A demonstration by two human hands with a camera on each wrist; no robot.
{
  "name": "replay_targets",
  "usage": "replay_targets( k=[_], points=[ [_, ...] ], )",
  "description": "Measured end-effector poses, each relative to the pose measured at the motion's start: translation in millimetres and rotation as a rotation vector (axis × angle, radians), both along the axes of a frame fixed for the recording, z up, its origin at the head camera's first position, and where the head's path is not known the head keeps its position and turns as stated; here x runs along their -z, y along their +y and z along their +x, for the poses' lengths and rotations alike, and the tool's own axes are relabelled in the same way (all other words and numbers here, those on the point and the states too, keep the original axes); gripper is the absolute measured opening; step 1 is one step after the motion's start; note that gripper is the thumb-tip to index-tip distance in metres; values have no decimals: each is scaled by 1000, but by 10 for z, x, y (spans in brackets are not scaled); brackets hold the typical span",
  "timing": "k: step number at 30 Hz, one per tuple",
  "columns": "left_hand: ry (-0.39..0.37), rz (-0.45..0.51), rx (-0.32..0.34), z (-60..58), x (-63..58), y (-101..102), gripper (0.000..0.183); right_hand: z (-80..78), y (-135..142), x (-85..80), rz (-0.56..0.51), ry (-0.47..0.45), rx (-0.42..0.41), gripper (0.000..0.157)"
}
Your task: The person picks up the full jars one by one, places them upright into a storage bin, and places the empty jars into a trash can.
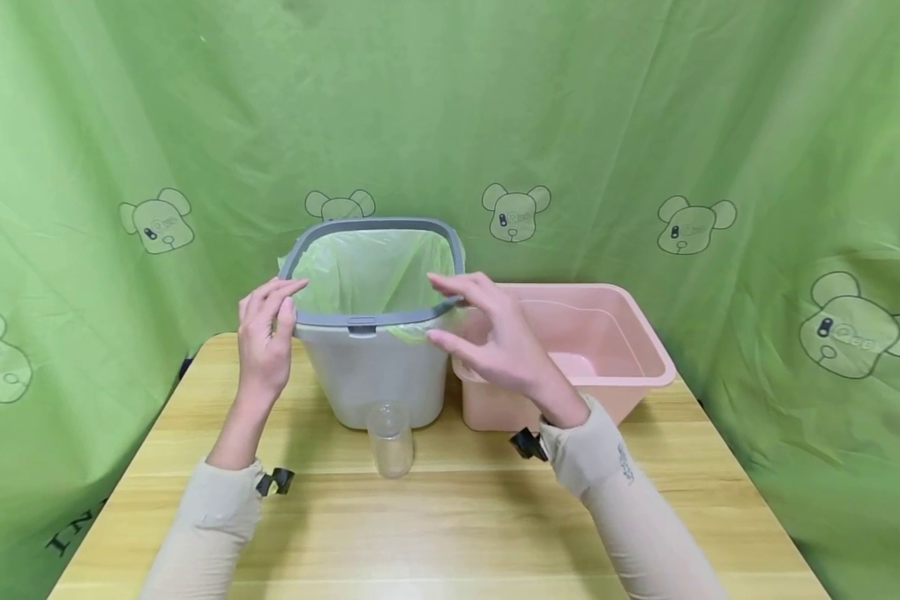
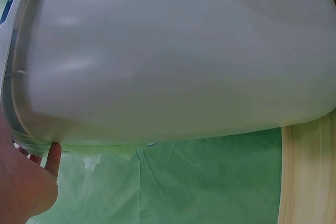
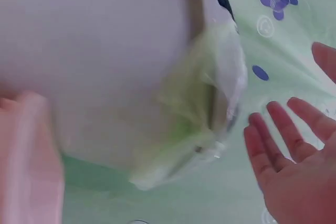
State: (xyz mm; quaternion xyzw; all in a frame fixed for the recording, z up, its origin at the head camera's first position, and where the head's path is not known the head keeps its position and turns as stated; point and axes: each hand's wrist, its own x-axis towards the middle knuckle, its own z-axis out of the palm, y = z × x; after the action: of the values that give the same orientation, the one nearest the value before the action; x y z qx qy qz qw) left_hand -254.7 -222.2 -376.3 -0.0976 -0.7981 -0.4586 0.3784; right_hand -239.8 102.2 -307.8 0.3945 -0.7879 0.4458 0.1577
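A light grey trash can with a darker grey rim ring stands on the table, lined with a pale green plastic bag. My left hand grips the rim at its left front corner, its fingers over the edge; in the left wrist view, fingertips touch the can beside a bit of bag. Near the right front corner, my right hand is spread with thumb and fingers apart. The right wrist view shows it clear of the rim, where loose bag hangs over the outside.
A pink rectangular bin stands right of the trash can, under my right wrist. In front of the can is a clear cylindrical cup. The wooden table ends near a green curtain at the back and sides.
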Motion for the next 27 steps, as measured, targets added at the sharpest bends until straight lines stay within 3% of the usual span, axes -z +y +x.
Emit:
replay_targets(
  k=[7,10,18,23,27],
  points=[
    [1,-6,2,-9,3,-10,39,135,13,410,-44,108,-30,50],
    [0,-10,2,-7,-2,-9,41,169,-10,571,-30,111,-67,44],
    [11,-8,-2,-17,-25,-34,41,56,-143,1107,200,-105,-146,44],
    [2,-9,0,-11,-15,-29,41,7,-268,1405,318,-185,-119,57],
    [-6,-1,5,-8,-3,-18,41,39,-371,1511,387,-193,-75,68]
  ],
)
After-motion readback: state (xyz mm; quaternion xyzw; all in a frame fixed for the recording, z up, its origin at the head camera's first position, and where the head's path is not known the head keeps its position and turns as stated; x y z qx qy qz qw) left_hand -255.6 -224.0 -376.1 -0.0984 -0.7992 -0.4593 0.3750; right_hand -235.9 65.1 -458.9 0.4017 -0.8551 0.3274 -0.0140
